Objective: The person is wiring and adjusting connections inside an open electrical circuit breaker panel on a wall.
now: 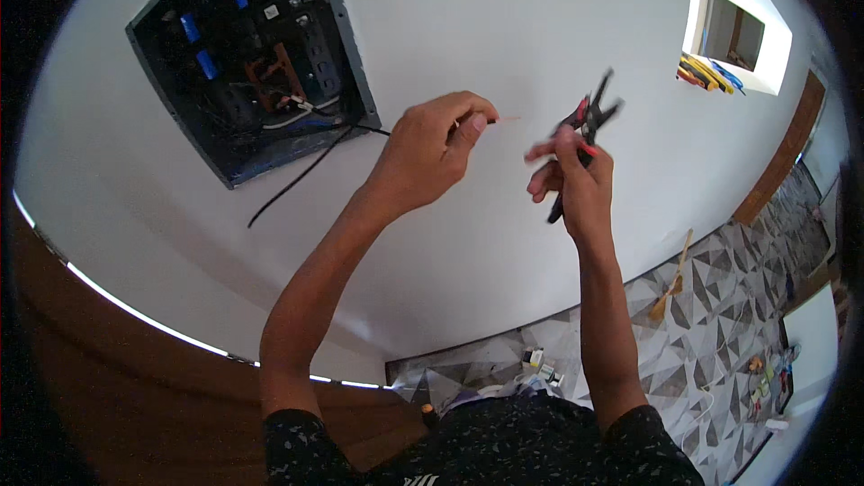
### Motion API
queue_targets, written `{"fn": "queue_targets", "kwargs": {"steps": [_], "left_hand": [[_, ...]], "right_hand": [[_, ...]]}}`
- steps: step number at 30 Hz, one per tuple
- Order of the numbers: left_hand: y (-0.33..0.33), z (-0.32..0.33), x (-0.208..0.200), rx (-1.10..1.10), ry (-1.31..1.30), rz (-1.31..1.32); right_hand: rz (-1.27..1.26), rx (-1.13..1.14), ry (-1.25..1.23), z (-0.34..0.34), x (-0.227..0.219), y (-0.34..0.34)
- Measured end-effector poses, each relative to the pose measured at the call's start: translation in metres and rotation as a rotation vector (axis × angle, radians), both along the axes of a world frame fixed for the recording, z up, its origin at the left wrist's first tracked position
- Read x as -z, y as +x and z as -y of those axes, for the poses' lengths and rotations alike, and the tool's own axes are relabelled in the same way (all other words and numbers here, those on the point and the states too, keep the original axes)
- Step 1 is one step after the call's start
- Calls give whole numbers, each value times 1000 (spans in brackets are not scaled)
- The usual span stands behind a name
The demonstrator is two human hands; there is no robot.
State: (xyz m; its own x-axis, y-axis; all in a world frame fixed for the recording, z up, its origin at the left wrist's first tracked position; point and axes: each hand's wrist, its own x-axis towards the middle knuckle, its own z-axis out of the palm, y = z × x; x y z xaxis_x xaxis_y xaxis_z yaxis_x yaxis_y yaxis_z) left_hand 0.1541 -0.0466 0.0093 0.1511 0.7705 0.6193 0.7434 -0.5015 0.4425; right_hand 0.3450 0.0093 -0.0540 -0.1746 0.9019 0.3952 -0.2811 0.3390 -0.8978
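Observation:
My left hand [427, 148] is closed in a pinch on a black wire [373, 130] that runs out of the panel box. The wire's bare copper end [509, 118] sticks out past my fingertips to the right. My right hand [583, 182] holds a pair of pliers [592, 119] with dark, red-marked handles. Their jaws point up and stand apart, slightly blurred, with nothing between them. A gap separates the pliers from the copper end. Most of the wire inside my left hand is hidden.
An open electrical panel box [349, 36] sits in the white wall, with blue-taped pieces and wires inside. Another black wire [297, 182] hangs from its lower edge. Yellow and blue hand tools [706, 74] lie in a wall opening. A broom [670, 288] stands against the wall, above patterned floor tiles.

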Motion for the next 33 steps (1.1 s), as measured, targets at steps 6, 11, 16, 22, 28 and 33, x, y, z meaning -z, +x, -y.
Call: {"fn": "queue_targets", "kwargs": {"steps": [6,11,16,22,28,33], "left_hand": [[-1,-5,-2,56,5,32],[-1,-3,-4,37,-22,49],[-3,-5,0,37,33,16],[-2,-8,2,8,59,-19],[2,-6,-1,-33,61,-86],[1,-7,3,-30,138,-122]], "right_hand": [[83,84,254,-1,-25,-14],[217,117,296,-6,-34,-13],[264,107,384,-10,-34,-13],[313,153,425,-14,-35,-12],[314,249,491,-13,-34,-16],[371,336,528,-9,-36,-22]]}}
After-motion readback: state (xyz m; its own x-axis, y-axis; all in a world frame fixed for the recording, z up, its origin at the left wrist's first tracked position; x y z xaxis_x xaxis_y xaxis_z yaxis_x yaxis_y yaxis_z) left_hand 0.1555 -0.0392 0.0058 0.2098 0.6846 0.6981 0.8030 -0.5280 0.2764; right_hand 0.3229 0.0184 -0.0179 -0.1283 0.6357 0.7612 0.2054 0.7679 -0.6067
